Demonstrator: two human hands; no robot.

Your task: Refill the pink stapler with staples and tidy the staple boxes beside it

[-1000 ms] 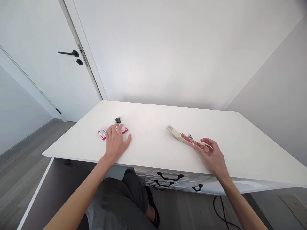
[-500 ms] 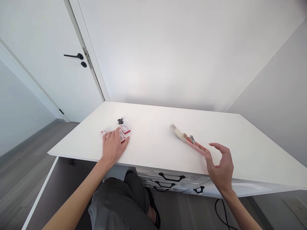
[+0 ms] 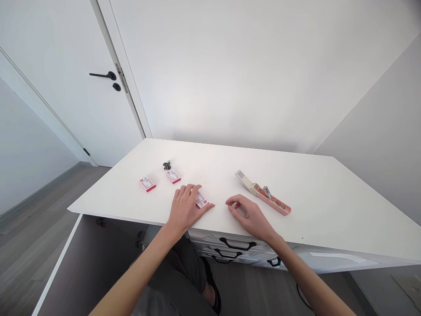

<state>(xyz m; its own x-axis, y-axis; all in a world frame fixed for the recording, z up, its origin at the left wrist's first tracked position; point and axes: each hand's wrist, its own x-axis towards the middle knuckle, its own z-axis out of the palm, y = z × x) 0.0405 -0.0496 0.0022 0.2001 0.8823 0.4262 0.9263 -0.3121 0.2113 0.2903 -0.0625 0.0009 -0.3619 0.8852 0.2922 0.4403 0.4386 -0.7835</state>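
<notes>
My left hand (image 3: 188, 206) grips a small red-and-white box (image 3: 201, 200) at the table's front middle, thumb and fingers at its ends; the hand hides part of it. My right hand (image 3: 251, 217) hovers just right of that box, apart from it, thumb and fingertips drawn together with nothing visible between them. Beyond it lies a long narrow case with a pink tray (image 3: 278, 206) and a cream lid (image 3: 245, 180) folded open. Inside the tray are a silver metal piece (image 3: 266, 192) and small metallic bits I cannot make out.
Two similar red-and-white boxes, one left (image 3: 147, 183) and one farther back (image 3: 173, 176), lie on the white tabletop (image 3: 210, 162). A small dark clip-like object (image 3: 167, 165) sits behind them. An open cabinet door (image 3: 59, 259) juts out below left; drawer handles (image 3: 237, 244) line the front.
My left hand has slid one box to the right, away from the other two. My right hand has left the pink case's end and moved left towards that box.
</notes>
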